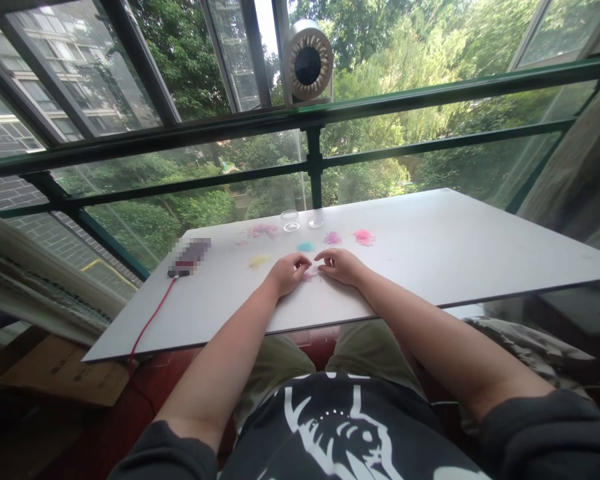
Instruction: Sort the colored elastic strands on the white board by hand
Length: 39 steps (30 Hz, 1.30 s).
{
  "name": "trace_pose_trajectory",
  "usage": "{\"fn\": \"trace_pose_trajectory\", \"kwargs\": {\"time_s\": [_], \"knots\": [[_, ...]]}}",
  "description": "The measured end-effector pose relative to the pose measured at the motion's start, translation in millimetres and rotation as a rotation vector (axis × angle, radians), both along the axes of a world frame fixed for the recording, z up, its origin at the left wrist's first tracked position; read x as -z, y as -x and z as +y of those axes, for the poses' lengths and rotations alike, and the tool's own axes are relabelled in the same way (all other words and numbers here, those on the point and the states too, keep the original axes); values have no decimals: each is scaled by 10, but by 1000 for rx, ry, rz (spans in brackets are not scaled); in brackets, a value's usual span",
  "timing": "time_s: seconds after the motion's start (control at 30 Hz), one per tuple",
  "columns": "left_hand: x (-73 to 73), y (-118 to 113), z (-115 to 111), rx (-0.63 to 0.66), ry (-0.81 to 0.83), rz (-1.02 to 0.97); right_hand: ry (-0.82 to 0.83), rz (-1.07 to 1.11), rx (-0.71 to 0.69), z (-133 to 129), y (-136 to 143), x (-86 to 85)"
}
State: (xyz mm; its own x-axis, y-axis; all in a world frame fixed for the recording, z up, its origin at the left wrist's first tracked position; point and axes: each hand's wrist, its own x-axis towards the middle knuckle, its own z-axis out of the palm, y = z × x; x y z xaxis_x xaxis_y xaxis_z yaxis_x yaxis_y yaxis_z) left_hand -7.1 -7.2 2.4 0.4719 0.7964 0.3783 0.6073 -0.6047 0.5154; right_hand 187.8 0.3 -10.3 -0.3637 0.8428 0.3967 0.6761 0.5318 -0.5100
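Observation:
My left hand (290, 272) rests on the white table with its fingers curled in a pinch; anything in them is too small to make out. My right hand (344, 267) faces it, thumb and forefinger apart, with nothing visible between them. Between and just below the two hands lie small pale pink-purple pieces (311, 275). Beyond the hands are small heaps: a turquoise heap (305, 247), a purple heap (333, 237) and a bright pink heap (364, 237). To the left sit a yellow heap (259, 262) and a pinkish-purple, spread-out heap (263, 231).
Clear round containers (290, 222) stand near the table's far edge. A blurred-out device (191, 257) with a red cable (153, 317) lies at the left, the cable hanging over the front edge. Behind the white table (455, 247) runs a green railing (405, 101).

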Motion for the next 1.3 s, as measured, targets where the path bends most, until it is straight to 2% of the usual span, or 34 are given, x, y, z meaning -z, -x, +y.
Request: {"fn": "trace_pose_trajectory", "kwargs": {"time_s": [0.23, 0.57, 0.67, 0.73, 0.83, 0.9, 1.1, 1.3], "knots": [[-1, -35, -16, 22, -23, -6, -58, 34, -93, -3, 119, 7], [-31, -68, -43, -39, -33, -18, -112, 94, -72, -15, 104, -20], [-35, -74, -39, -90, -29, -19, -136, 123, -30, -15, 86, -34], [-31, -79, -28, -107, -24, -14, -131, 148, 46, -5, 56, -37], [-20, -90, -5, -116, -17, -4, -63, 167, 173, 24, 1, -28], [-16, -100, 7, -95, -5, 17, -16, 147, 209, 46, -25, -13], [-13, -114, 30, -48, 21, 82, -14, 32, 186, 77, -28, 18], [21, -61, 51, -91, 9, 59, -21, -4, 92, 36, -40, -10]]}}
